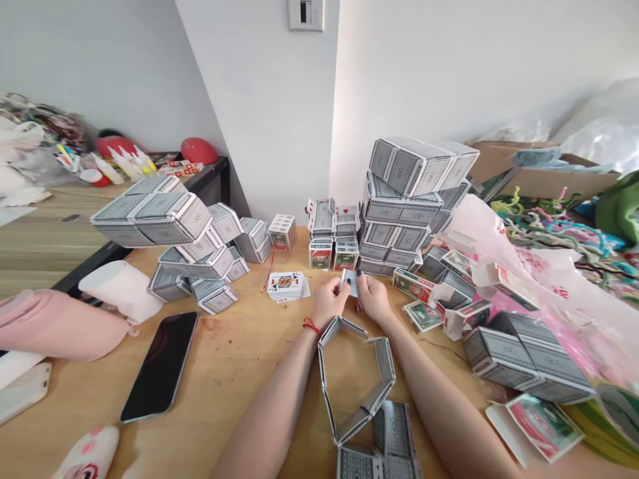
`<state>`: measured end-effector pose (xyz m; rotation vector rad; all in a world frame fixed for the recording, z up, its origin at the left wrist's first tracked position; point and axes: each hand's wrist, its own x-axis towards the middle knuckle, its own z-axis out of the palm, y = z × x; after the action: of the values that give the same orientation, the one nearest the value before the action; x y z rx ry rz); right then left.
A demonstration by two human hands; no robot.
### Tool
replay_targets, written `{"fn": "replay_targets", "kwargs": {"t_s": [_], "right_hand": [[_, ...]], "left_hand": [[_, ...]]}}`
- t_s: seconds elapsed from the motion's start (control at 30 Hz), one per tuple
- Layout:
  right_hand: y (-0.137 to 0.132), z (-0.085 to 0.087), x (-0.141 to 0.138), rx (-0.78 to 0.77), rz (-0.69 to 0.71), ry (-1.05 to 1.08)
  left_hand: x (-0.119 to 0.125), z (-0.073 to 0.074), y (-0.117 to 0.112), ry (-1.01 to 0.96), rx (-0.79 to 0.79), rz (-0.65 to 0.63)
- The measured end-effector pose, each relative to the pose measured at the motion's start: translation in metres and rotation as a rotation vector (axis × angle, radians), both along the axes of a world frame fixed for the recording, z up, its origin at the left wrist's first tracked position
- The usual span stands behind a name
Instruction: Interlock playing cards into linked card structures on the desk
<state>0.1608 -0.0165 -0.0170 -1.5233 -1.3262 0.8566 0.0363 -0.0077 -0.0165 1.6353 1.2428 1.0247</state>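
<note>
My left hand (330, 301) and my right hand (374, 297) meet at the middle of the table, both closed on one grey-backed playing card (350, 282). Dark nails show on the thumbs pressing its edges. Between my forearms stands a ring of folded playing cards (384, 362), with a gap at its upper right. Folded-card blocks (397, 432) lie just below the ring. Left of my hands sits a face-up stack of cards (286, 285), a jack on top.
Stacked card blocks rise at left (164, 216) and right (399, 203). Card boxes (319, 255) stand behind my hands. A black phone (160, 367) lies at left. Opened boxes (422, 316), a pink plastic bag (559, 293) and a tape roll (612, 426) crowd the right.
</note>
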Motion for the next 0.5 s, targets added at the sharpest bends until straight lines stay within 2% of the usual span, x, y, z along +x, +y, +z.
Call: {"fn": "replay_targets", "kwargs": {"t_s": [0.1,0.2,0.4,0.5], "right_hand": [[-0.0011,0.0005,0.0005,0.061,-0.033,-0.114],[-0.0013,-0.0014,0.0001,0.068,-0.025,-0.134],[0.0005,-0.0046,-0.0016,0.004,0.015,0.055],[0.0004,-0.0019,-0.0006,0.002,0.081,0.165]], "left_hand": [[0.0013,0.0001,-0.0001,0.029,0.024,0.012],[0.0019,0.0012,-0.0012,0.046,0.045,0.02],[-0.0007,0.0045,-0.0021,0.032,0.03,0.053],[-0.0025,0.0059,-0.0035,-0.024,-0.057,0.023]]}}
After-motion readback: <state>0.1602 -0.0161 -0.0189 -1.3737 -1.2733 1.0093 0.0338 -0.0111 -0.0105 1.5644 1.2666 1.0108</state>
